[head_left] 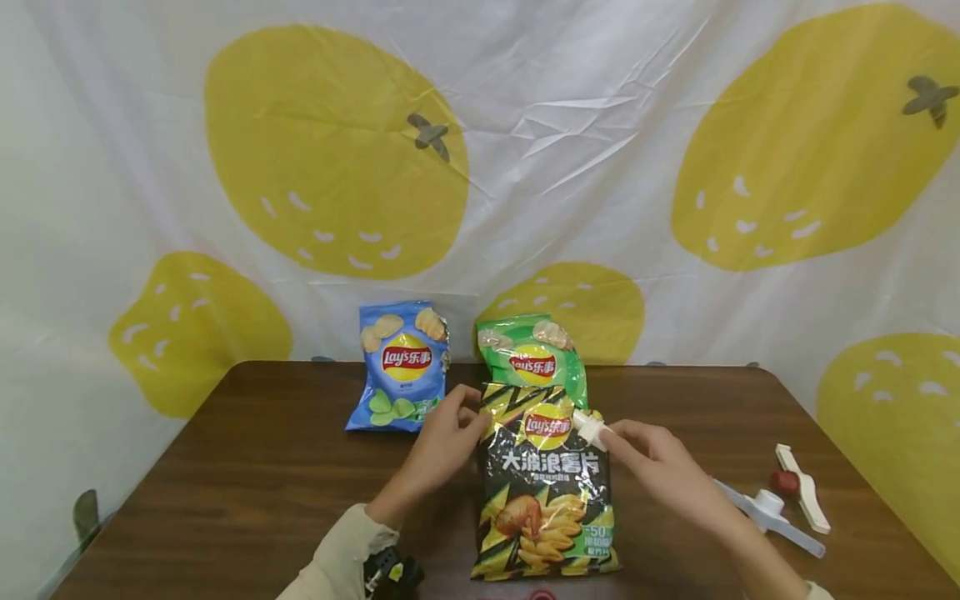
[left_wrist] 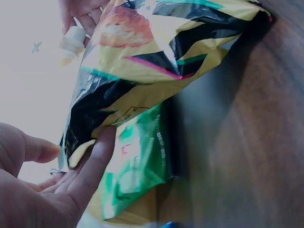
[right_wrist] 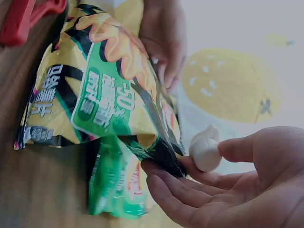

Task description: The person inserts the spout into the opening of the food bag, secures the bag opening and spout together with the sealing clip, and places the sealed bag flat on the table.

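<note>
A black-and-yellow Lay's chip bag [head_left: 546, 500] stands at the middle of the table, front toward me. My left hand [head_left: 452, 429] pinches its upper left edge between thumb and fingers, seen close up in the left wrist view. At the upper right corner, my right hand [head_left: 660, 467] pinches a small white cap-like piece [right_wrist: 205, 149] between thumb and index finger; its other fingers touch the bag. In the left wrist view this piece [left_wrist: 72, 42] looks like a ridged cap with a translucent end. Whether it is fixed to the bag, I cannot tell.
Behind stand a blue chip bag [head_left: 401, 367] and a partly covered green one [head_left: 536, 354]. To the right lie a white bar with a round spout [head_left: 768, 504] and a white clip [head_left: 806, 487] beside a red round cap [head_left: 785, 482]. Something red [right_wrist: 28, 21] sits at the near edge.
</note>
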A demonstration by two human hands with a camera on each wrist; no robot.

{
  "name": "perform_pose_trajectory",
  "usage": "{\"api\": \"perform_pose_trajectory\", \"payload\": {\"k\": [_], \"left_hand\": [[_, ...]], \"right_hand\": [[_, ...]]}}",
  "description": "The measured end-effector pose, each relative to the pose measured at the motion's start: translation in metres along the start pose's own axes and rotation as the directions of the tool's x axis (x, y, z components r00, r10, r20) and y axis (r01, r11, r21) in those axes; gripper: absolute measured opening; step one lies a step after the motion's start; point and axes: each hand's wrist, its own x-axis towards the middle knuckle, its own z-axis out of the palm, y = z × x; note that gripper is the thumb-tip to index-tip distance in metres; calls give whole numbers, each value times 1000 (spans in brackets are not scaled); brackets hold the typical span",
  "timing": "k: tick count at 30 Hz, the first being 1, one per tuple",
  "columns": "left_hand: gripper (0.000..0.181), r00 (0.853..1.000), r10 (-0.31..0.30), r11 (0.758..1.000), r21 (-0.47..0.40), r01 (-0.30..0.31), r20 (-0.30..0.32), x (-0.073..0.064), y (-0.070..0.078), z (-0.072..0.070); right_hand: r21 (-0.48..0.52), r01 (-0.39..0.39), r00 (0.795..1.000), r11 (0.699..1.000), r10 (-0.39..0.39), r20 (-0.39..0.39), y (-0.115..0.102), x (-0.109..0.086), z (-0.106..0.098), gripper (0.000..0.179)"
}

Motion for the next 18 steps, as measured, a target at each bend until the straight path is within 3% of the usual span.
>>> {"api": "perform_pose_trajectory", "payload": {"k": [3, 10, 14, 18], "left_hand": [[22, 998, 51, 999, -16, -52, -48, -2, 9, -5], [11, 982, 143, 989, -30, -147, -123, -13, 32, -21], [9, 976, 185, 983, 13, -185, -117, -22, 41, -31], [7, 972, 220, 975, 26, -219, -75, -28, 47, -41]], "right_hand": [[-88, 45, 997, 995, -50, -56, -11, -3, -2, 36], [-6, 52, 999, 999, -51, 10, -33, -14, -19, 35], [-45, 55, 995, 997, -59, -74, -39, -20, -24, 30], [-72, 106, 973, 992, -118, -197, -42, -24, -26, 22]]}}
